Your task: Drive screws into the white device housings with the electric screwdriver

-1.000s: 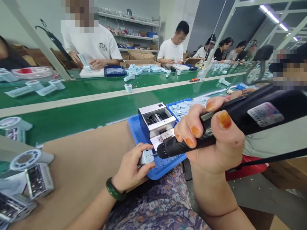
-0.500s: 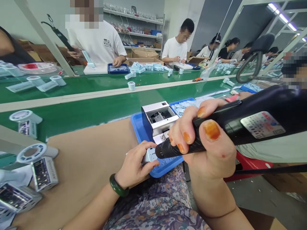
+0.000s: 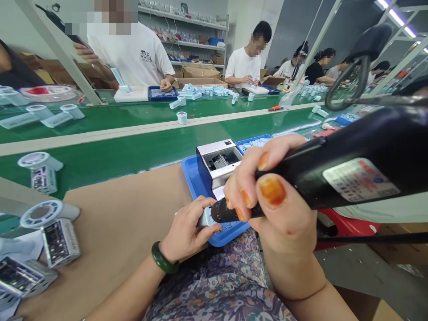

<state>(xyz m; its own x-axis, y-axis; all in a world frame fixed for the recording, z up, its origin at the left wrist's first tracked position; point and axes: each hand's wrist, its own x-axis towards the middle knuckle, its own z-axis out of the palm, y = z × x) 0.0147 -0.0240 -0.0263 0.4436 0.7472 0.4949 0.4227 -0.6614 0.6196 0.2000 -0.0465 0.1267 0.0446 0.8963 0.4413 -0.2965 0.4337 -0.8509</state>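
My left hand (image 3: 185,232), with a green bangle at the wrist, is shut on a small white plastic housing (image 3: 206,219). My right hand (image 3: 267,191) grips a black electric screwdriver (image 3: 347,178), whose nose meets the housing. The bit's contact point is hidden behind my fingers. A silver-and-white boxy machine (image 3: 219,162) with an open top stands just beyond my hands. It sits on a blue tray (image 3: 195,187), which extends under the housing.
A second blue tray (image 3: 252,143) holds several pale blue parts. Assembled white units (image 3: 55,236) lie on the brown board (image 3: 120,209) to my left. A green conveyor belt (image 3: 100,156) runs beyond it. Co-workers sit across the belt, and a hanging tool hook (image 3: 354,67) is at upper right.
The screwdriver has swung in closer, its nose moving down and left onto the housing. My left hand has moved little, and the view has tilted slightly.
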